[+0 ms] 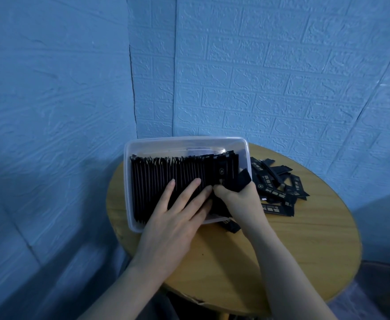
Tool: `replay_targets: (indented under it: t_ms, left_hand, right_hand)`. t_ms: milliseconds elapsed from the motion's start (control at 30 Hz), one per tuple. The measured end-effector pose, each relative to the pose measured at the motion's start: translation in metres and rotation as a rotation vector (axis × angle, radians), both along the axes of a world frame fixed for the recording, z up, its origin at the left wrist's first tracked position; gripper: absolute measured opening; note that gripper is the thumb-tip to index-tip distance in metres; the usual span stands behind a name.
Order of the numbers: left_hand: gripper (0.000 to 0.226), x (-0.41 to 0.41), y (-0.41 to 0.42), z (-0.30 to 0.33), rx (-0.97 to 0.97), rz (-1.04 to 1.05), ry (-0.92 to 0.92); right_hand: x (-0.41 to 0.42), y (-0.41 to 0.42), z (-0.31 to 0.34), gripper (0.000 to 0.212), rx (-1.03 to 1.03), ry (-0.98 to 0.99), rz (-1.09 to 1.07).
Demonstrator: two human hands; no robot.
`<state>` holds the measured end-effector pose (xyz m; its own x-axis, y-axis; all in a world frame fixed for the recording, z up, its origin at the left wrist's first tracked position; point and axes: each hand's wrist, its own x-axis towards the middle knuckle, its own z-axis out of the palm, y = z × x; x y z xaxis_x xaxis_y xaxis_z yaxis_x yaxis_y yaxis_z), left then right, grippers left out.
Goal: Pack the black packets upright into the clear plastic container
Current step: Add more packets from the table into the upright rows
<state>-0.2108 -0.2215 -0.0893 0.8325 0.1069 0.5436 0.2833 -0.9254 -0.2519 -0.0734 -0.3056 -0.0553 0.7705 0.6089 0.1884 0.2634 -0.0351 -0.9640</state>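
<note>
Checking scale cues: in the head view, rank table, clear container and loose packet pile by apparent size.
1. Round wooden table.
2. Clear plastic container.
3. Loose packet pile, partly hidden behind the right hand.

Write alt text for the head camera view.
A left hand presses a row of upright black packets in a clear plastic container while the right hand grips more; loose packets lie on the round wooden table.

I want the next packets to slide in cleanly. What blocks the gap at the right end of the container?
Nothing visible blocks it. The left hand presses the upright row leftward, while the right hand holds packets at the gap in the clear container.
</note>
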Motion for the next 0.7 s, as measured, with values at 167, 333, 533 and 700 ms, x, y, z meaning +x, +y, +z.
replay_targets:
  t_ms: [167, 333, 533, 700]
  left_hand:
    - [0.059, -0.0012, -0.0002, -0.0004, -0.013, -0.003, -0.001]
    - [0.065, -0.0012, -0.0006, 0.0001, -0.023, -0.001, 0.003]
    - [0.066, -0.0007, -0.0003, 0.0004, -0.035, -0.001, 0.018]
    - [0.069, -0.0003, -0.0001, 0.0003, -0.024, -0.004, 0.024]
  right_hand:
    - [-0.0009, 0.0000, -0.0008, 0.021, 0.039, -0.003, -0.016]
    - [-0.0021, -0.0014, 0.0025, 0.006, 0.078, 0.026, -0.029]
    - [-0.0019, -0.0006, 0.0012, 0.014, 0.062, 0.019, -0.019]
    - [-0.0036, -0.0001, 0.0022, 0.014, 0.085, 0.033, -0.035]
